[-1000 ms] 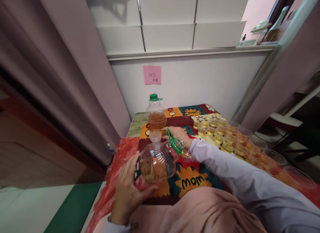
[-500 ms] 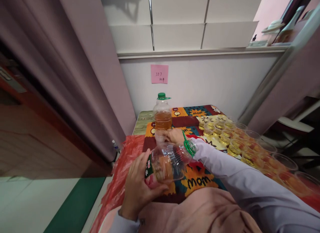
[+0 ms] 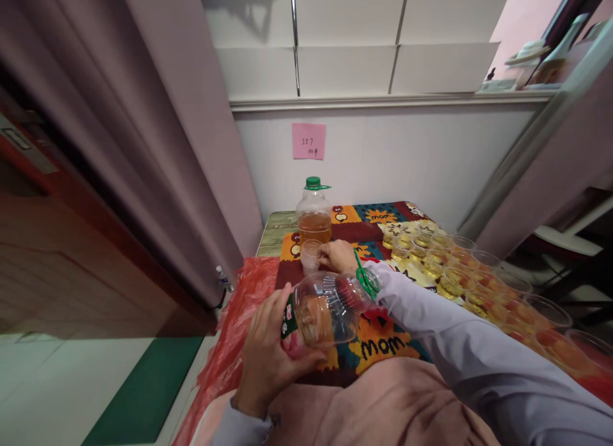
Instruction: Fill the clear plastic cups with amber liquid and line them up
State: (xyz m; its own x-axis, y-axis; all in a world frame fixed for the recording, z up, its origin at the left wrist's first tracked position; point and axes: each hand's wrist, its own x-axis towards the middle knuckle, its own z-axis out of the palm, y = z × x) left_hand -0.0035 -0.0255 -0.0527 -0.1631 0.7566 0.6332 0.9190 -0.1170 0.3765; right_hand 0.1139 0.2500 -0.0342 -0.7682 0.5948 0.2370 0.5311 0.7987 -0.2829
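Observation:
My left hand (image 3: 268,350) is wrapped around the base of a big clear plastic bottle (image 3: 330,312), which lies tipped on its side with its neck toward the right. A little pale liquid seems to rest inside it. Its green carry ring (image 3: 367,281) sits at the neck, close to my right sleeve. Beyond the bottle, my right hand (image 3: 339,255) pinches a clear plastic cup (image 3: 311,257); whether it is one cup or a nested stack I cannot tell. Just behind the cup stands a second bottle (image 3: 315,225), upright, green-capped and partly filled with amber liquid.
Rows of clear cups (image 3: 435,261), several with yellowish liquid, cover the table's right side. A patterned cloth (image 3: 383,347) lies on the table, with red plastic sheeting (image 3: 225,363) along its left edge. A pink note (image 3: 309,141) is on the wall; a small bottle (image 3: 223,277) stands at left.
My right hand and the cup have shifted slightly, and the cup shows more clearly. The tipped bottle stays in my left hand; the whole view has moved a little.

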